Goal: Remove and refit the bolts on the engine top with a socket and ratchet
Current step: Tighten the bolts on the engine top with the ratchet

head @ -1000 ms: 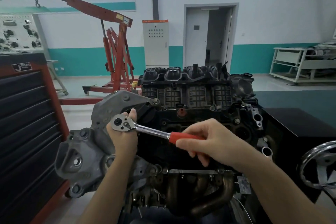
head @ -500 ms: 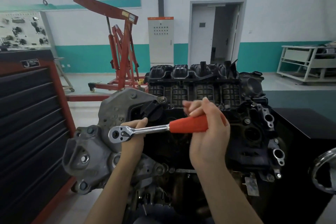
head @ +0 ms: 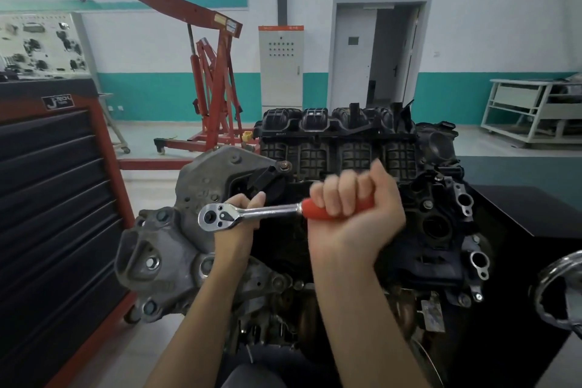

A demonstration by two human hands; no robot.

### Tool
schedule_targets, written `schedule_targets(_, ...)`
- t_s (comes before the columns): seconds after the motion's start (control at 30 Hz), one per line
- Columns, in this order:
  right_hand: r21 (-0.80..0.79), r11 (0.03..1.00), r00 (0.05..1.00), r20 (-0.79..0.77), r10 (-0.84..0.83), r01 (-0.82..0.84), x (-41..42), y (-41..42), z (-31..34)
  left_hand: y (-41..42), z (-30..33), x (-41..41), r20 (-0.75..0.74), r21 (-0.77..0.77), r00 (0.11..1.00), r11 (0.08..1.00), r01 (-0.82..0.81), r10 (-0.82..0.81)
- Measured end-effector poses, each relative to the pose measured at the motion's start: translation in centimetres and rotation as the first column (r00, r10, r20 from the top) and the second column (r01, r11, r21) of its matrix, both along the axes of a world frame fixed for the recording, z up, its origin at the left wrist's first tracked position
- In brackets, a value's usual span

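A chrome ratchet (head: 239, 215) with a red handle lies roughly level over the left part of the dark engine top (head: 434, 230). My right hand (head: 352, 214) grips the red handle in a fist. My left hand (head: 234, 230) is curled under the ratchet head, fingers round whatever sits below it; the socket and the bolt there are hidden by the hand. A grey cast bracket (head: 163, 249) sticks out at the engine's left end. One bolt head (head: 285, 166) shows at the bracket's upper right corner.
A red and black tool cabinet (head: 53, 198) stands close on the left. A red engine hoist (head: 211, 88) is behind. The black ribbed intake manifold (head: 340, 142) rises at the engine's far side. A chrome handwheel (head: 560, 290) is at the right edge.
My right hand swung the red handle away from me, from near and low up to a level line, and closed into a fist. My left hand stayed at the ratchet head.
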State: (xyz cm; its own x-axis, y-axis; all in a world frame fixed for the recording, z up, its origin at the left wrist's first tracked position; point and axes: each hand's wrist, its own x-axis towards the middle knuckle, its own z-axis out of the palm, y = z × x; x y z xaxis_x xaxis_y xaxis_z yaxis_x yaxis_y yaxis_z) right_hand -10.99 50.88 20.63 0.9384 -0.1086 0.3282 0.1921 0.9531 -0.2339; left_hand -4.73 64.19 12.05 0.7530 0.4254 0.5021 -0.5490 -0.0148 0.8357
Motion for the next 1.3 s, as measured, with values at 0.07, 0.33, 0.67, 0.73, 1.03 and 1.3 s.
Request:
schedule_targets(0.07, 0.067, 0.996, 0.997, -0.054, -0.046, 0.05, -1.7, -0.3, -1.7, -0.5, 0.4, -0.2, 0.005, 0.039, 0.999, 0.998, -0.05, 0.05)
schedule_targets(0.33, -0.12, 0.991, 0.997, 0.037, 0.064, -0.059, 1.0, -1.0, 1.1, -0.5, -0.2, 0.4, -0.11, 0.087, 0.974, 0.978, -0.189, 0.198)
schedule_targets(0.67, -0.326, 0.926, 0.98, 0.004, 0.2, -0.188, 2.7, 0.1, 4.7, -0.2, -0.6, 0.5, -0.187, -0.045, 0.976, 0.992, -0.119, 0.109)
schedule_targets(0.73, -0.194, 0.975, 0.994, 0.003, 0.11, -0.107, 0.9, -0.5, 2.2, -0.2, -0.5, 0.2, -0.097, -0.025, 0.991, 0.995, -0.096, 0.094)
schedule_targets(1.03, -0.032, 0.999, 0.999, 0.024, -0.025, 0.026, -2.2, -0.9, -2.0, -0.6, 0.3, -0.3, 0.044, 0.061, 0.998, 0.997, -0.049, 0.046)
schedule_targets(1.3, -0.426, 0.857, 0.953, -0.054, 0.297, -0.291, 4.4, -0.6, 6.4, -0.7, -0.1, 0.0, -0.087, 0.144, 0.99, 0.985, -0.097, 0.11)
